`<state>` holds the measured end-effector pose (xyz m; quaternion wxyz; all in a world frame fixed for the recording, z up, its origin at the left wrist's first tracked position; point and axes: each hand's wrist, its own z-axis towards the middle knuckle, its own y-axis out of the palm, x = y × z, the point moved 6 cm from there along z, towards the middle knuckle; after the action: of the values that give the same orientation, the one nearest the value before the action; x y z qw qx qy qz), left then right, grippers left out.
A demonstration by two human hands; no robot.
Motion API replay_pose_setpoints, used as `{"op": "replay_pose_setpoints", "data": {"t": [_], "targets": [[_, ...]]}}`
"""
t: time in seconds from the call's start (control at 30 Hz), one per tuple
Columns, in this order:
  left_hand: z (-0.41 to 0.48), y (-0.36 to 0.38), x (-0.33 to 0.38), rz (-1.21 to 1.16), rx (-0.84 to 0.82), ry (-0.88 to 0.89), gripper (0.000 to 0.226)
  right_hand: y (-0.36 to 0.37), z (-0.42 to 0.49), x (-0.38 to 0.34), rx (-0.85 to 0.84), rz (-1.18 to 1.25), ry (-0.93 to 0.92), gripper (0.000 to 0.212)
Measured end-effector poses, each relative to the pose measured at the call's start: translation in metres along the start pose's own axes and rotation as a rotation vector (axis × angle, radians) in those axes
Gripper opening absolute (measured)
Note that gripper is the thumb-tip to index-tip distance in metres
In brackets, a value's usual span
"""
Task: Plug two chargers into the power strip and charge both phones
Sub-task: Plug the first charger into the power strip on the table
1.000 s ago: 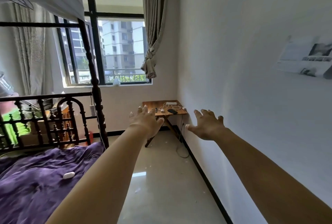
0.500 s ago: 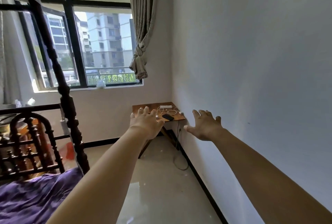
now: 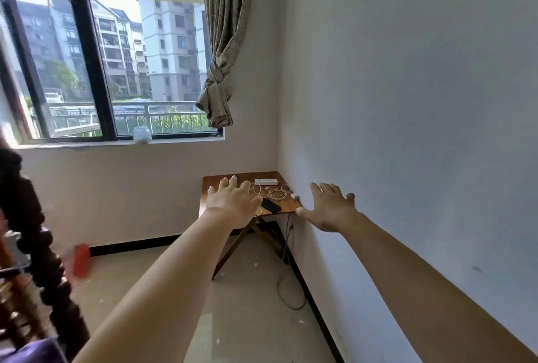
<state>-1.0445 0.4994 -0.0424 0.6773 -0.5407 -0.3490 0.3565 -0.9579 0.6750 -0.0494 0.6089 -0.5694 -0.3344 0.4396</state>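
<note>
A small wooden table (image 3: 215, 183) stands in the far corner under the window. On it lie a white power strip (image 3: 266, 181), tangled white charger cables (image 3: 275, 192), a white charger plug (image 3: 295, 196) and a black phone (image 3: 270, 205). Both my arms are stretched out toward the table, well short of it. My left hand (image 3: 231, 202) is open with fingers spread and overlaps the table's left part in view. My right hand (image 3: 329, 208) is open too, beside the right wall. A second phone is not visible.
A dark cord (image 3: 286, 284) hangs from the table and loops on the floor by the right wall. A dark carved bed post (image 3: 43, 249) stands at the left, with a red object (image 3: 80, 259) on the floor behind it. A jar (image 3: 142, 135) sits on the windowsill.
The view has advanced toward the corner table, which now looks larger. The bed and its post have slid off to the left. Both hands stay open and outstretched.
</note>
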Motion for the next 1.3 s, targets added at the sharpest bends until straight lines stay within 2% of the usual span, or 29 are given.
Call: {"op": "replay_pose_setpoints", "data": {"t": [0.27, 0.63, 1.0, 1.3], "targets": [[0.17, 0.041, -0.03, 0.02, 0.007, 0.005, 0.062, 0.04, 0.172, -0.007, -0.009, 0.006, -0.004, 0.076], [0.4, 0.082, -0.056, 0.011, 0.025, 0.106, 0.057, 0.069, 0.391, -0.017, 0.011, 0.001, 0.06, 0.073], [0.608, 0.159, -0.033, -0.053, 0.001, 0.145, 0.055, 0.128, 0.597, 0.034, -0.009, -0.033, 0.083, 0.071], [0.772, 0.221, -0.013, -0.084, -0.004, 0.106, 0.055, 0.171, 0.769, 0.082, -0.05, -0.069, 0.052, 0.073]]}}
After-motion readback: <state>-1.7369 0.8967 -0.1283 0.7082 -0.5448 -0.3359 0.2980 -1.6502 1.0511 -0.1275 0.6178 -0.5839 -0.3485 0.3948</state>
